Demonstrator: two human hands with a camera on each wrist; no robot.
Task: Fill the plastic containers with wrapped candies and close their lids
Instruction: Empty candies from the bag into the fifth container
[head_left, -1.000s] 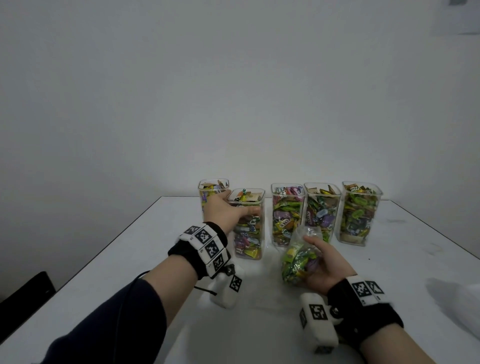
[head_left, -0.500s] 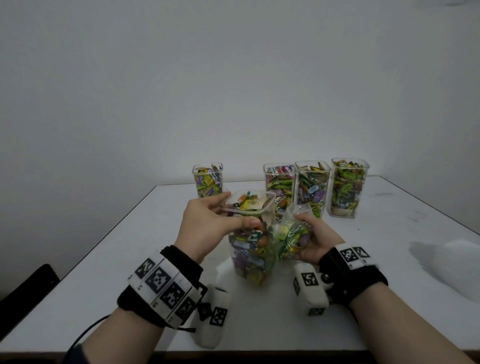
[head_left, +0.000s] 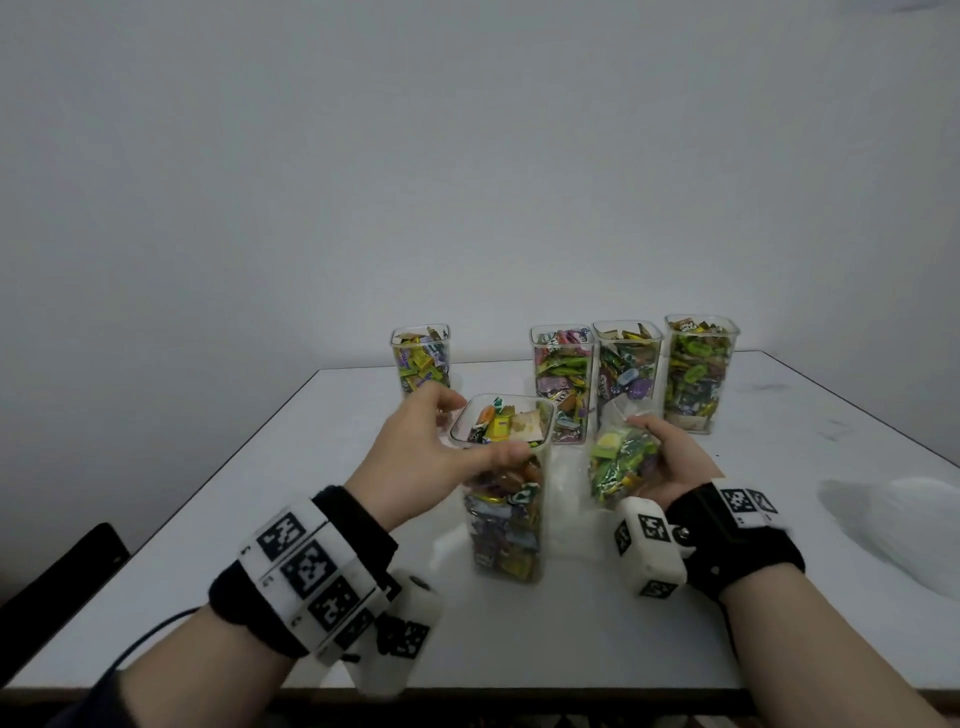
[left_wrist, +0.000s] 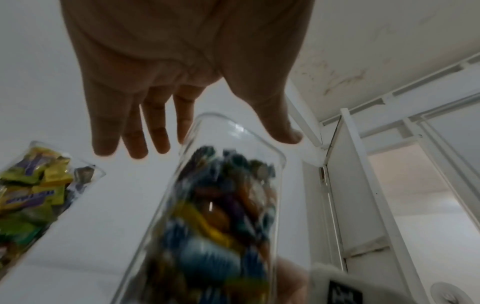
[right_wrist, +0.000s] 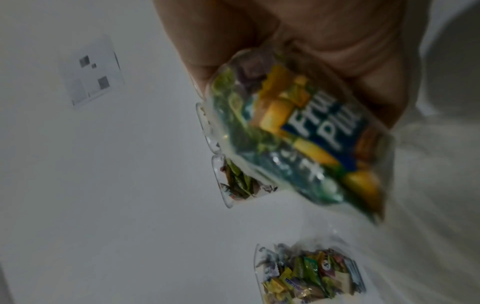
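Observation:
A tall clear container (head_left: 506, 509), nearly full of wrapped candies and without a lid, stands on the white table (head_left: 291, 467) in front of the row. My left hand (head_left: 457, 436) grips it near the rim, thumb on the near wall and fingers at the far left corner. The left wrist view shows that left hand (left_wrist: 207, 131) spread around the container (left_wrist: 221, 205) top. My right hand (head_left: 670, 457) holds a clear bag of candies (head_left: 621, 460) just right of the container. In the right wrist view the bag (right_wrist: 298, 133) is blurred under my right hand (right_wrist: 324, 51).
Other open, candy-filled containers stand along the back: one at left (head_left: 421, 361) and three together at right (head_left: 563, 384), (head_left: 626, 369), (head_left: 698, 371). A crumpled white plastic bag (head_left: 893, 530) lies at the right. A dark chair (head_left: 57, 577) is left of the table.
My left hand has drawn the container out of the back row toward me. My right hand has lifted the candy bag and kept it beside the container.

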